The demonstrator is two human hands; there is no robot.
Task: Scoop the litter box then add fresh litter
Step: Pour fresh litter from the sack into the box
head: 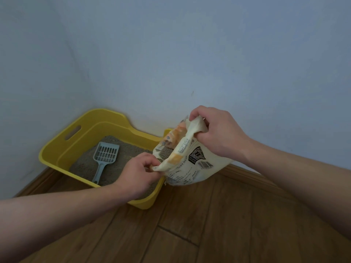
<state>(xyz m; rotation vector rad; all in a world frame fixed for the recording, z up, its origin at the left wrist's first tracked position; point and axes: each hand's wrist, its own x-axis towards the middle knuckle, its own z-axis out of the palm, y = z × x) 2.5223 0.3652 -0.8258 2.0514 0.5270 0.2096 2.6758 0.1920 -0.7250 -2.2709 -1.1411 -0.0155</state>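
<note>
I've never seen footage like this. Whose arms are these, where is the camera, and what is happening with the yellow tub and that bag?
There is no machine here: these are a person's two bare arms. The single picture comes from a camera worn on their head, looking forward and down.

A yellow litter box sits on a wooden floor in the corner of a pale wall. It holds grey litter, and a light blue scoop lies on top.

Both hands hold a cream litter bag over the box's right end. The left hand pinches the lower edge of its opening and the right hand grips the upper edge.
</note>
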